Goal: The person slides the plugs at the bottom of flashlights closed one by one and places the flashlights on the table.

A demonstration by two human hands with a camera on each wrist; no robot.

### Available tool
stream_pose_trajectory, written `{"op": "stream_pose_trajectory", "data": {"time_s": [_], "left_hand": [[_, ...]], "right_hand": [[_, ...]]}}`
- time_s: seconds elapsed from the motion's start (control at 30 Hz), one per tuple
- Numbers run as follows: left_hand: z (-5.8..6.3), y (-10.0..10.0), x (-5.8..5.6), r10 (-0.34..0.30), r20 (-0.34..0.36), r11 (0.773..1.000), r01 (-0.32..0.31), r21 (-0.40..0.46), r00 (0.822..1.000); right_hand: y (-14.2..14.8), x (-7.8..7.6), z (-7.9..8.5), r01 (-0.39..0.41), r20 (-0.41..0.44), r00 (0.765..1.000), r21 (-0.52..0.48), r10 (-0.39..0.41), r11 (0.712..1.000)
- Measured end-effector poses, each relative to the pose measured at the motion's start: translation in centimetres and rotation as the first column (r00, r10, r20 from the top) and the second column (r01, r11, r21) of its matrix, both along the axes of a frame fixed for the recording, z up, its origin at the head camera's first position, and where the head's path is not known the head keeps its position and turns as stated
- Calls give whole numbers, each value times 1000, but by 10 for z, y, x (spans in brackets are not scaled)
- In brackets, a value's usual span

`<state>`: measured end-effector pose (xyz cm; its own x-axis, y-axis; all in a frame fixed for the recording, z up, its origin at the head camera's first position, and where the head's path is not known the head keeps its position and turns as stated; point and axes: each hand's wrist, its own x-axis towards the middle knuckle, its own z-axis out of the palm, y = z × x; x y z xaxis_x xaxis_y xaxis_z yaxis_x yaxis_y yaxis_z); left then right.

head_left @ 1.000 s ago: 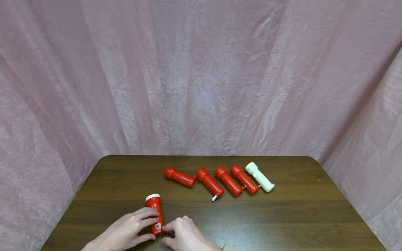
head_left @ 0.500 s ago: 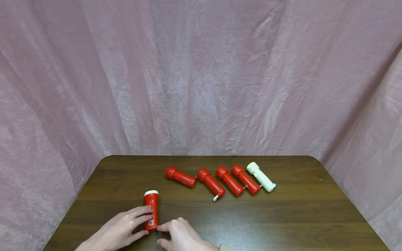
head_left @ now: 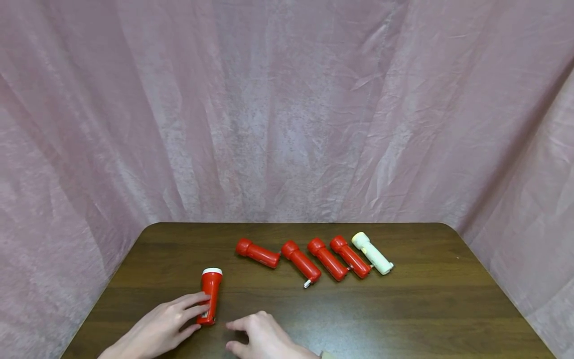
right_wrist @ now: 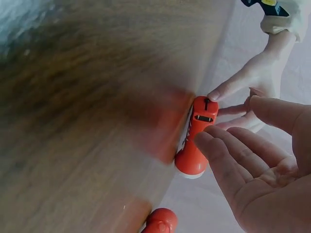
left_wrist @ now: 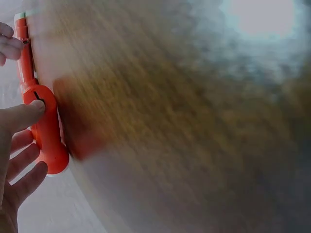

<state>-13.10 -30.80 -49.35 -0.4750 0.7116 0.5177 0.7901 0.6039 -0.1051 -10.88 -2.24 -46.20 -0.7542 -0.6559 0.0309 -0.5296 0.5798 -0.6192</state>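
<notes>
A red flashlight [head_left: 212, 285] with a white rim lies on the wooden table at the left, lens end away from me. Across its body rest the fingers of my left hand [head_left: 163, 319], with the thumb at the tail end. In the left wrist view the thumb presses beside a dark slot on the flashlight [left_wrist: 51, 133] and the other fingers lie along its far side. My right hand [head_left: 264, 336] is just right of the tail, apart from it, with thumb and index finger spread and nothing held. In the right wrist view its fingers [right_wrist: 228, 155] overlap the flashlight.
Toward the back of the table [head_left: 403, 309] lie several more red flashlights, among them one angled at the left [head_left: 257, 253] and one with a white tab at its tail [head_left: 301, 262]. A pale green flashlight [head_left: 372, 254] ends the row. A pink curtain [head_left: 287, 109] hangs behind.
The near flashlight has shifted left and slightly away, its tail swinging left under my left hand. My right index finger, earlier at the tail, is now apart from it.
</notes>
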Motion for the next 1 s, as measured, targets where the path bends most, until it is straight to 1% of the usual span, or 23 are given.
{"op": "stream_pose_trajectory", "data": {"time_s": [0.1,0.23,0.33,0.43,0.53,0.67,0.77,0.83,0.93,1.0], "left_hand": [[-1,-1,1,5,-10,1000,-5,10,1000],[-1,-3,2,21,-22,1000,-21,11,1000],[-2,-5,4,25,-14,1000,-25,19,1000],[-1,-6,7,45,-1,999,-45,21,999],[-1,-4,10,83,15,996,-83,30,996],[2,5,14,163,23,985,-164,55,986],[6,18,17,249,44,964,-252,89,968],[8,29,19,309,76,941,-316,120,948],[13,49,22,380,166,895,-407,181,910],[17,63,24,408,252,855,-464,230,877]], "right_hand": [[3,0,1,-14,-20,1000,3,14,1000],[8,1,0,-6,-39,999,-2,6,1000],[11,0,0,-5,-49,999,-15,5,1000],[14,1,0,-12,-81,997,-25,10,1000],[18,0,1,-20,-119,993,-34,16,999],[28,0,1,-38,-195,980,-27,32,999],[39,1,2,-50,-278,960,-23,41,998],[47,2,3,-49,-322,946,-31,36,998],[60,3,5,-35,-360,933,-61,11,997],[67,4,6,-16,-382,924,-84,-17,996]]}}
